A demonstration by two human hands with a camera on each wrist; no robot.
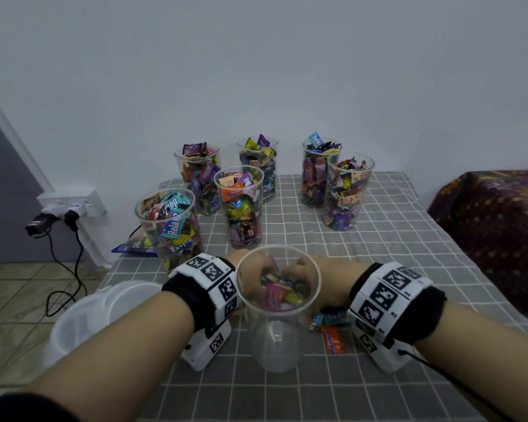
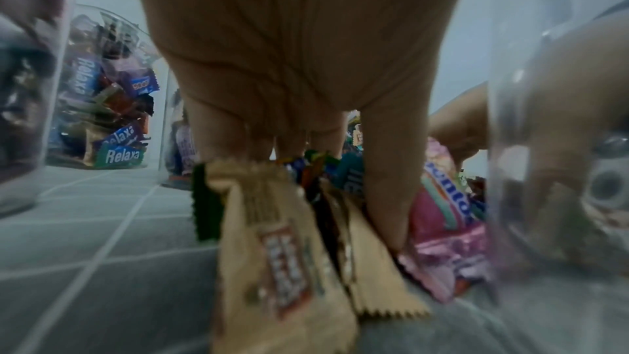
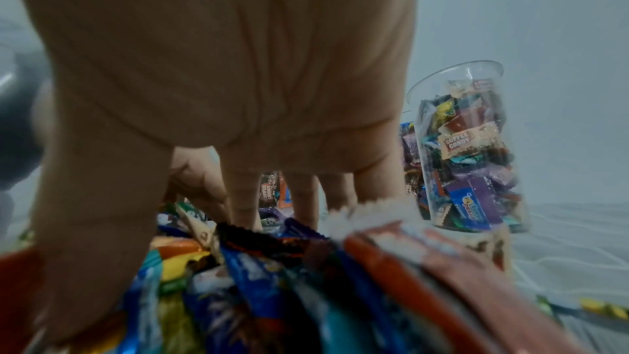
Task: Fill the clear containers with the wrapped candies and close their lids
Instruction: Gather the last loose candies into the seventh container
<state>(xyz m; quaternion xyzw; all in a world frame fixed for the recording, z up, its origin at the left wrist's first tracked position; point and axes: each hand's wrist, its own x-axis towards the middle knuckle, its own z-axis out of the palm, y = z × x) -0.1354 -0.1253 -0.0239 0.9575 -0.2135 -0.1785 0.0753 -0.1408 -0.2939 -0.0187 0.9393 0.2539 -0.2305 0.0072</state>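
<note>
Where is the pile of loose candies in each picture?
Head: the candy pile sits low in the middle, seen through the empty clear cup in front of it.
Left wrist: the candy pile is lower middle and right, under the left hand.
Right wrist: the candy pile runs along the bottom, under the right hand.
Shared landmark: the grey checked cloth.
</note>
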